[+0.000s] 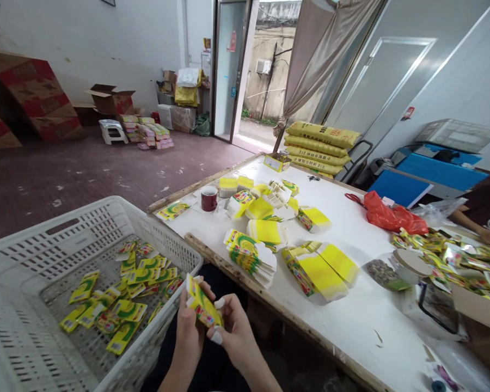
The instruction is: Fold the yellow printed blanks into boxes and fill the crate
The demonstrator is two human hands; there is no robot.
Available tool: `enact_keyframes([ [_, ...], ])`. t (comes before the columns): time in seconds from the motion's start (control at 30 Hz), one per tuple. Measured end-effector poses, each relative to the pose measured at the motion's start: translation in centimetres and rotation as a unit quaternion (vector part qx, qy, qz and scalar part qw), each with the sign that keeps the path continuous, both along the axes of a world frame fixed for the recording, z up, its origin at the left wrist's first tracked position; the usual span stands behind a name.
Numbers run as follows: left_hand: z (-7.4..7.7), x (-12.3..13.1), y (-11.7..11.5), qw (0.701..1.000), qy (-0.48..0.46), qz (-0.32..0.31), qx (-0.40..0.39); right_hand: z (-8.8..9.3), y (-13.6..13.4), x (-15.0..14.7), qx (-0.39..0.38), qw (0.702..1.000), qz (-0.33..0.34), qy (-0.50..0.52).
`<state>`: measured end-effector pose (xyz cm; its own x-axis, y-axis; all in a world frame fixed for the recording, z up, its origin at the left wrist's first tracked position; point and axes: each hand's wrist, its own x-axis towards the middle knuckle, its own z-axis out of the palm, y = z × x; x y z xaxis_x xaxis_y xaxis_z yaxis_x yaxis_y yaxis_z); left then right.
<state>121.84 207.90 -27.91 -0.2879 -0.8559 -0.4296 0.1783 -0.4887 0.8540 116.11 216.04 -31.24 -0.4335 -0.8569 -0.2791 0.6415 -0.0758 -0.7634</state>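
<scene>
A small yellow-and-green printed carton is held over my lap, tilted, between both hands. My left hand wraps its left side, fingers behind it. My right hand pinches its lower right end between thumb and fingers; white covers show on some fingertips. To the left, a white plastic crate holds several filled yellow packets. On the white table, nearest my hands, lies a fanned stack of flat printed cartons. More carton stacks lie to its right and behind.
A dark red mug stands near the table's left edge. Farther right are a red plastic bag, a round-lidded container and a heap of packets, beside another person's arm. Yellow sacks are stacked behind the table.
</scene>
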Motion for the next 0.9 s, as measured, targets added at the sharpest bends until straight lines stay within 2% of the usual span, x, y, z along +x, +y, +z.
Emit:
enact_keyframes([
  [0.13, -0.4, -0.1, 0.3, 0.994, 0.032, -0.043, 0.098, 0.5, 0.6, -2.1, -0.006, 1.000, -0.019, 0.010],
  [0.2, -1.0, -0.1, 0.5, 0.991, 0.019, -0.040, 0.126, 0.5, 0.9, -2.6, -0.006, 1.000, -0.010, 0.007],
  [0.3, -1.8, 0.0, 0.7, 0.994, -0.007, 0.003, 0.107, -0.4, 1.1, -2.3, 0.018, 0.999, -0.021, 0.019],
  [0.43, -1.8, 0.1, 0.5, 0.995, -0.029, 0.022, 0.091, -2.1, 1.2, -2.0, 0.056, 0.994, -0.059, 0.077],
  [0.53, -2.0, 0.6, 0.0, 0.998, -0.030, 0.014, 0.054, -2.3, 1.5, -2.6, 0.072, 0.986, -0.036, 0.143],
  [0.63, -2.5, 1.5, -0.6, 0.998, -0.054, -0.025, 0.015, -1.9, 2.2, -3.7, 0.068, 0.975, -0.016, 0.209],
  [0.7, -2.5, 2.0, -1.2, 0.996, -0.066, -0.054, -0.018, -1.9, 2.9, -4.6, 0.069, 0.963, -0.012, 0.261],
  [0.8, -1.4, 2.6, -2.4, 0.992, -0.038, -0.074, -0.091, -1.8, 4.1, -5.9, 0.083, 0.930, -0.006, 0.358],
  [0.83, -0.9, 2.8, -2.8, 0.989, -0.031, -0.093, -0.113, -1.8, 4.5, -6.3, 0.087, 0.914, 0.004, 0.396],
  [0.9, 0.1, 3.0, -3.3, 0.974, -0.065, -0.176, -0.131, -1.4, 5.0, -6.6, 0.087, 0.876, 0.033, 0.473],
])
